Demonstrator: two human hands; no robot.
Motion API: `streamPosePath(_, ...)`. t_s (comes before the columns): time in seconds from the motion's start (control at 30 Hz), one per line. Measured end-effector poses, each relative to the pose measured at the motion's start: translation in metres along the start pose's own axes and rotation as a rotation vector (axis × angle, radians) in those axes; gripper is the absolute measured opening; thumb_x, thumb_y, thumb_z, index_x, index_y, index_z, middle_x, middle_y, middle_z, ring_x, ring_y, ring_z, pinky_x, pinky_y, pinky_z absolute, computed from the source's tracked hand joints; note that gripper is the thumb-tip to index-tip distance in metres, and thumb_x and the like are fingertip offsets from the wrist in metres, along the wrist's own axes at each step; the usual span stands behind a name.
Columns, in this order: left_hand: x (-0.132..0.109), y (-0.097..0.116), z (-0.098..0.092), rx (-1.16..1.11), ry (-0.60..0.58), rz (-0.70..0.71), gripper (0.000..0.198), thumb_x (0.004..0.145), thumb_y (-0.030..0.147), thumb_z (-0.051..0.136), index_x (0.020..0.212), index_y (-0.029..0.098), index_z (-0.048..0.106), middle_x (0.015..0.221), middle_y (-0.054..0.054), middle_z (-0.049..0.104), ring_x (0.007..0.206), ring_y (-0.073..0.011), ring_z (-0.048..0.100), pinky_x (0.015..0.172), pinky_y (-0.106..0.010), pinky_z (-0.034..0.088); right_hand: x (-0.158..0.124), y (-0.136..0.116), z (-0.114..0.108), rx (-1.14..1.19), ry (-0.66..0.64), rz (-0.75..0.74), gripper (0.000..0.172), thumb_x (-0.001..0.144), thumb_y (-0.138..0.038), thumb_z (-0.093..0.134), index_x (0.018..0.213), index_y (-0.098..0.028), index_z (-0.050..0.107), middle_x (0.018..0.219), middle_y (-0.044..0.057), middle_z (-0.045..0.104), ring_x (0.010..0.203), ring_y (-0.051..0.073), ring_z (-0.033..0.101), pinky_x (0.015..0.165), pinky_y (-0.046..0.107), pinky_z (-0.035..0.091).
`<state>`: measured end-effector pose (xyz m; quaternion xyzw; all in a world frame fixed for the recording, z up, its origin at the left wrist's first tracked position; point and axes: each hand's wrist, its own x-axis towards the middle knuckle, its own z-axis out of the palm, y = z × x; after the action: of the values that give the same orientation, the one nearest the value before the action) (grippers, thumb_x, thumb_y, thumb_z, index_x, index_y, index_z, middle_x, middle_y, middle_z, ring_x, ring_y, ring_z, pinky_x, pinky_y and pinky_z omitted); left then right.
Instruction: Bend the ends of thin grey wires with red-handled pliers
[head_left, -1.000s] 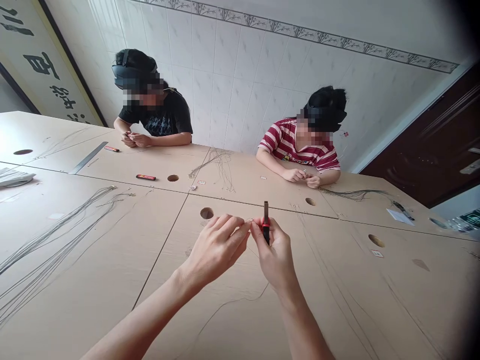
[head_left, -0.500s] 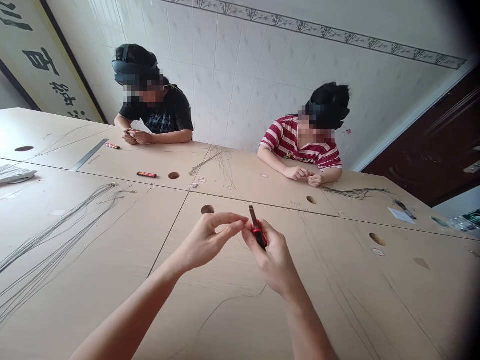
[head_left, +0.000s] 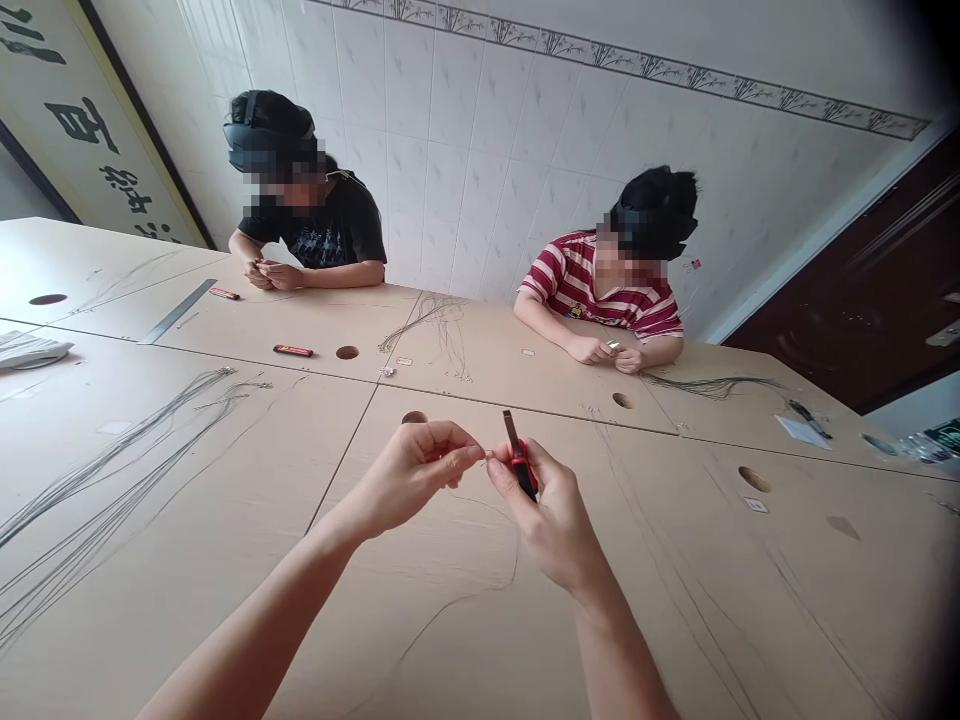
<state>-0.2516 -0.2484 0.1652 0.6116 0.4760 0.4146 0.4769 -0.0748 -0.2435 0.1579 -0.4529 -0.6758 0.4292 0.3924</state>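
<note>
Just beyond the middle of the table (head_left: 465,660), my left hand (head_left: 420,470) pinches the end of a thin dark cord (head_left: 450,603) between thumb and fingertips. A tiny light-coloured bit shows at the fingertips, too small to name. My right hand (head_left: 551,515) is wrapped round a black and red utility knife (head_left: 521,470), its blade pointing up and away. The right thumb and forefinger meet close to the left fingertips, at the same cord end. From there the cord loops down and trails over the tabletop towards me.
Bundles of thin cords (head_left: 142,440) lie at left, with another bunch (head_left: 431,325) further back. A red and black box cutter (head_left: 293,350) and a steel ruler (head_left: 178,311) lie on the far side. Two people (head_left: 315,230) sit opposite, hands at work. Round holes (head_left: 754,479) pierce the tabletop.
My left fingers have curled from stretched out into a tight pinch, drawn slightly left. The cord's loop now shows below my hands. The striped-shirt person's hands now show a small pale thing.
</note>
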Motion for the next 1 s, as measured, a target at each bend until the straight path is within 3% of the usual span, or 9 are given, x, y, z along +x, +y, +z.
streamPosePath(0.17,-0.0020,0.0020,-0.0004,0.039,0.047,-0.033,0.021,0.090,0.031,0.055,0.076,0.017,0.063,0.063,0.004,0.042,0.055,-0.0085,0.032,0.047,-0.022,0.025,-0.0007,-0.0014,-0.0008,-0.001,0.017,-0.008,0.022,0.090,-0.040,0.055,0.083,-0.019,0.055,0.070,-0.001,0.054,0.062,0.012,0.046,0.058,0.024,0.038)
streamPosePath(0.47,-0.0028,0.0056,0.0007,0.089,0.082,0.010,0.028,0.091,0.039,0.054,0.077,0.016,0.063,0.064,0.003,0.044,0.057,-0.0094,0.036,0.049,-0.023,0.027,-0.0005,-0.0008,0.0012,-0.003,0.027,-0.003,0.022,0.089,-0.041,0.057,0.083,-0.020,0.056,0.074,0.001,0.057,0.066,0.014,0.050,0.062,0.027,0.040)
streamPosePath(1.0,-0.0020,0.0033,0.0032,0.017,0.037,0.011,0.016,0.087,0.026,0.057,0.076,0.015,0.063,0.063,0.004,0.046,0.055,-0.0076,0.036,0.049,-0.022,0.030,-0.0009,-0.0023,0.0001,-0.058,0.030,-0.023,0.020,0.090,-0.039,0.055,0.082,-0.021,0.055,0.075,0.001,0.057,0.069,0.015,0.051,0.063,0.027,0.039)
